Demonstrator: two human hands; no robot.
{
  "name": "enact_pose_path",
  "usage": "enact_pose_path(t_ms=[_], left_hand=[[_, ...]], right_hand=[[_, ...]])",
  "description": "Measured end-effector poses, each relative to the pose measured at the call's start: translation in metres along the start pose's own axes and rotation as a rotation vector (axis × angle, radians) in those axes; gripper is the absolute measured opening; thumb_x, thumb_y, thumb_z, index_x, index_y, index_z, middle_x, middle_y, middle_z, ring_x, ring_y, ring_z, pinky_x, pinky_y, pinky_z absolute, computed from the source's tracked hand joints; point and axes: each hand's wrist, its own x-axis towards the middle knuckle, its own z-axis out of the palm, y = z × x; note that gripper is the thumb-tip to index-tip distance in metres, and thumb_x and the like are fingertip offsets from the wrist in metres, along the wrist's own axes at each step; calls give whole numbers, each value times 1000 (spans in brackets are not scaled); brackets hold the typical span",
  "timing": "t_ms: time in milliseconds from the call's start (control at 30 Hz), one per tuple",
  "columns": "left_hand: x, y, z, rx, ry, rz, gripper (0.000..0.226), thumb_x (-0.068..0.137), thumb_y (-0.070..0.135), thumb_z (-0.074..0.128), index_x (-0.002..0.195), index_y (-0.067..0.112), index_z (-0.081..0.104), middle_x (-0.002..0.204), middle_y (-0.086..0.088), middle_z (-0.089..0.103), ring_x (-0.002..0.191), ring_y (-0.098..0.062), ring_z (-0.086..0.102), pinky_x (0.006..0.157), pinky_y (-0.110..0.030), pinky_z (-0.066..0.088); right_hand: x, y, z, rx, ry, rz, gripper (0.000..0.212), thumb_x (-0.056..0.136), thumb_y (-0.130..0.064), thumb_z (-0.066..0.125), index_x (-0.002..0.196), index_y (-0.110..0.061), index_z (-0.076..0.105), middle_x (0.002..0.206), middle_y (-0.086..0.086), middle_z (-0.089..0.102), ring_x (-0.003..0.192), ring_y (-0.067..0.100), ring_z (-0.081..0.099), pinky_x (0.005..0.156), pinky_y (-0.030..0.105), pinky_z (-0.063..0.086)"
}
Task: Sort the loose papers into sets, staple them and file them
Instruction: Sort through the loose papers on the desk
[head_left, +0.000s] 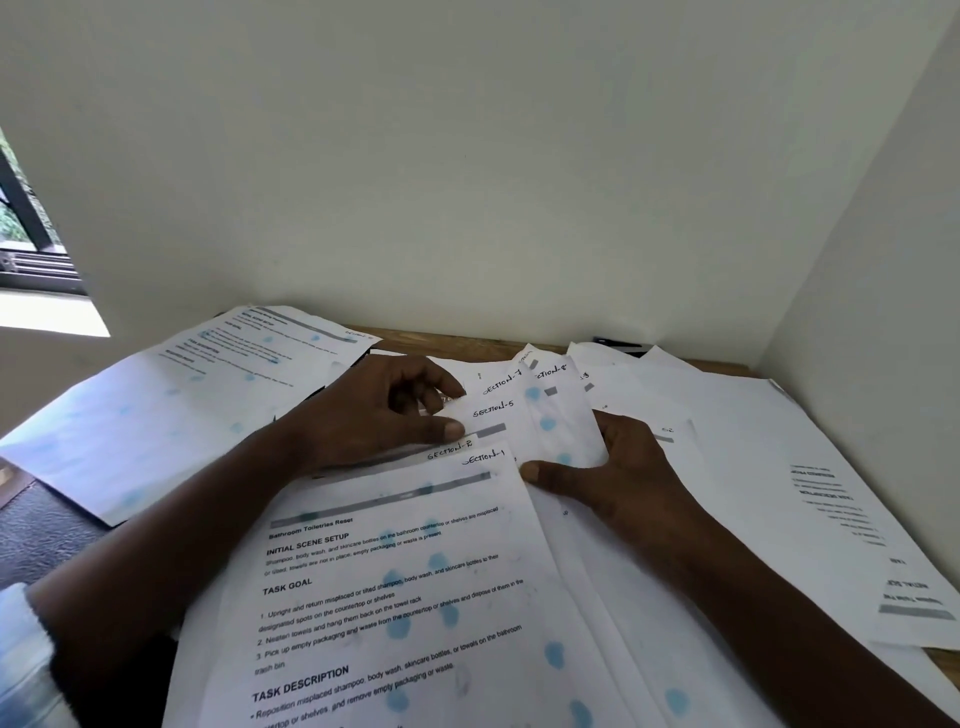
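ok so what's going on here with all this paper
A person is sorting printed sheets on a wooden desk set against a wall. The left hand and right hand together hold a small fan of sheets with handwritten labels, Section-5, Section-7 and Section-8 among them. Just in front lies the Section-1 sheet, headed Bathroom Toiletries Reset. More loose pages lie spread to both sides. No stapler or file shows clearly.
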Motion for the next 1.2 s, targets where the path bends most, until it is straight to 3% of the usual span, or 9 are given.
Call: enact_pose_path(t_ms=[133, 233, 400, 567, 700, 800, 967, 1100, 1200], left_hand=[[1, 1, -10, 109, -64, -32, 60, 63, 57, 85, 118, 40, 68, 110, 22, 69, 93, -3, 66, 84, -15, 51], [-2, 3, -13, 194, -132, -63, 77, 58, 73, 85, 128, 51, 59, 115, 25, 65, 108, 5, 60, 92, -20, 46], [-5, 15, -4, 472, -138, -28, 111, 44, 89, 81, 141, 58, 38, 122, 33, 58, 115, -1, 57, 103, -35, 46], [-6, 18, 0, 374, -121, 21, 79, 50, 66, 96, 119, 47, 60, 106, 30, 69, 97, 6, 64, 83, -25, 51], [-8, 23, -3, 276, -217, -45, 47, 58, 44, 100, 92, 26, 72, 87, 17, 77, 81, -4, 73, 72, -27, 58], [-9, 24, -18, 330, -245, -120, 46, 56, 44, 100, 88, 25, 72, 81, 24, 74, 76, 6, 68, 62, -9, 48], [-9, 17, -53, 416, -224, -189, 53, 54, 47, 99, 96, 28, 73, 86, 27, 74, 79, 8, 68, 68, -11, 49], [-6, 1, -57, 427, -247, -214, 55, 54, 49, 99, 99, 27, 74, 89, 22, 77, 81, 4, 70, 83, -26, 56], [1, -9, -53, 431, -263, -212, 56, 58, 49, 98, 103, 26, 74, 94, 16, 78, 88, -2, 72, 85, -29, 57]], right_hand=[[1, 2, -1, 35, 3, 19, 29, 76, -21, 91, 98, -10, 76, 95, 5, 79, 90, 28, 74, 74, 34, 58], [1, 1, -1, 48, 10, 13, 26, 77, -19, 90, 98, -11, 77, 94, 3, 79, 91, 28, 74, 72, 29, 58], [-1, -4, -4, 150, -24, 32, 29, 77, -18, 89, 103, -14, 77, 97, 3, 80, 91, 27, 77, 82, 40, 62], [-6, -12, -6, 228, -111, 68, 26, 78, -14, 87, 102, -13, 79, 99, 10, 80, 92, 33, 77, 84, 48, 63], [-6, -12, -4, 224, -125, 62, 22, 81, -15, 84, 103, -14, 79, 101, 10, 79, 94, 33, 77, 88, 53, 61], [-2, -10, -2, 254, -140, 66, 20, 88, -27, 79, 101, -11, 78, 100, 20, 77, 89, 35, 74, 82, 49, 58], [26, -10, -9, 35, 23, 68, 15, 96, -20, 71, 88, -8, 72, 84, 11, 77, 64, 23, 67, 52, 23, 44], [58, -14, -28, -354, 205, -16, 6, 88, -24, 74, 83, -24, 75, 73, -9, 75, 64, 9, 68, 68, 28, 52], [77, -11, -42, -605, 319, 13, 20, 87, -48, 74, 94, -30, 72, 84, -16, 71, 89, 12, 69, 78, 30, 48]])
